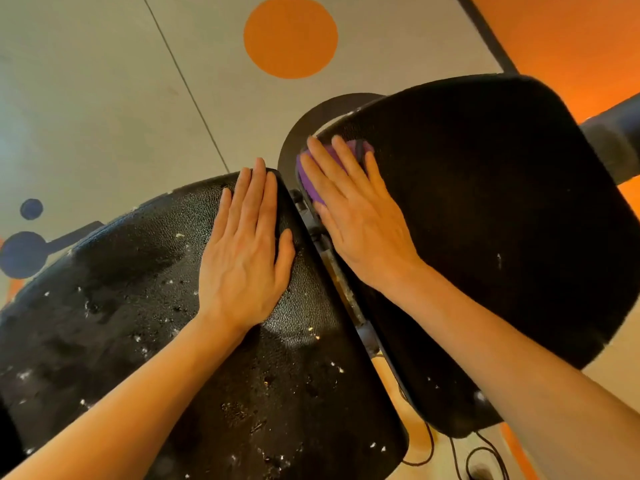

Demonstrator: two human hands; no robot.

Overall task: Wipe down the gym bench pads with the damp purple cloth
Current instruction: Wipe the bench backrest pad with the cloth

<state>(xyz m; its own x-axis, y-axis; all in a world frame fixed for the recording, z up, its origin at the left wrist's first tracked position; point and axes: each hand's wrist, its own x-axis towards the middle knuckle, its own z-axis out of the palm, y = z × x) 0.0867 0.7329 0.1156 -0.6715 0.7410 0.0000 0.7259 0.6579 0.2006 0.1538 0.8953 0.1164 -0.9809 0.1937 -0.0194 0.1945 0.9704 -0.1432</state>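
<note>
Two black textured vinyl bench pads are awaiting most wiping; flat right hand is pressing crumpled purple cloth at eleven o'clock, left hand bracing flat, holding nothing.

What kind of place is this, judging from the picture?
Probably a gym: two black padded bench pads on a metal frame, and a grey floor with orange and blue dots.

The right hand hides most of the purple cloth; the left pad runs off the frame's bottom edge
</note>
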